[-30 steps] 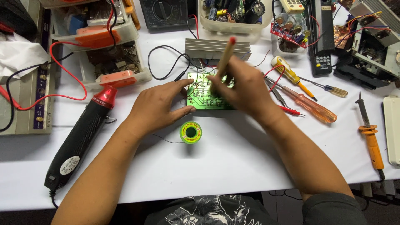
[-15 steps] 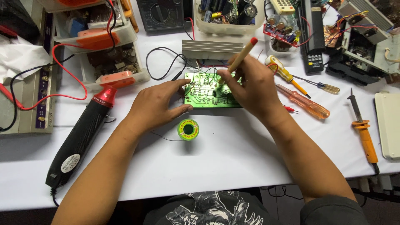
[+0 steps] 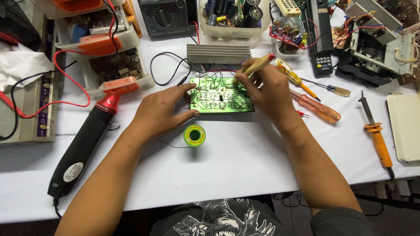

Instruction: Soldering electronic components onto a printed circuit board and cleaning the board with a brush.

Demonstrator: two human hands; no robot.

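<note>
A green circuit board [image 3: 218, 101] lies flat on the white table, with thin wires running back to a ribbed metal heat sink [image 3: 218, 53]. My left hand [image 3: 162, 110] grips the board's left edge, thumb and fingers around the corner. My right hand [image 3: 262, 87] holds a tan pen-like tool [image 3: 253, 66] with a red end, its tip down on the board's upper right part. A green spool of solder wire [image 3: 194, 135] lies just in front of the board, between my forearms.
A black and red hot-air gun [image 3: 85, 140] lies at the left. Screwdrivers [image 3: 314, 105] and an orange soldering iron [image 3: 375, 131] lie to the right. Bins of parts, a multimeter [image 3: 166, 16] and opened electronics crowd the back edge.
My right hand has tilted the tan tool lower and to the right, its tip still on the board. The left hand stays on the board's edge.
</note>
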